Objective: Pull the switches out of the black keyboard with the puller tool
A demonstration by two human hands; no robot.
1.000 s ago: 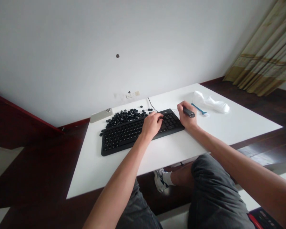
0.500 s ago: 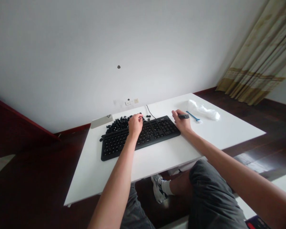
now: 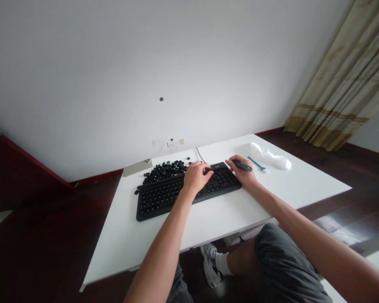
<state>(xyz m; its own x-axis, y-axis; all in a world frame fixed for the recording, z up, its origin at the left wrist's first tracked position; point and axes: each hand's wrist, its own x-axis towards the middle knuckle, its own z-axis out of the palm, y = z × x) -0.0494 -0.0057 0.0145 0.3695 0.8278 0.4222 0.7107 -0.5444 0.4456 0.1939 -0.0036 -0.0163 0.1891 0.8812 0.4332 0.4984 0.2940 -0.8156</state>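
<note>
A black keyboard [image 3: 164, 197] lies on the white table, many of its key positions looking bare of caps. Over its right half is my left hand [image 3: 196, 176], thumb and fingers pinched together. Whatever is in that pinch, if anything, is too small and dark to make out. My right hand [image 3: 244, 176] rests at the keyboard's right end, wrapped round a black-handled tool [image 3: 241, 166]; its working end is hidden. Behind the keyboard is a heap of loose black keycaps [image 3: 164, 170], with a few strays near my left hand.
A phone [image 3: 138, 167] lies at the table's back left. To the right are a blue brush [image 3: 255, 163] and a crumpled clear plastic bag [image 3: 270, 156]. The keyboard's cable [image 3: 201, 155] runs off the back edge toward the wall sockets [image 3: 176, 143].
My left hand has moved right and nearer, from beside the keycap heap to over the keyboard's right half. The right hand keeps its tool and stays nearly in place. The view tilts slightly upward.
</note>
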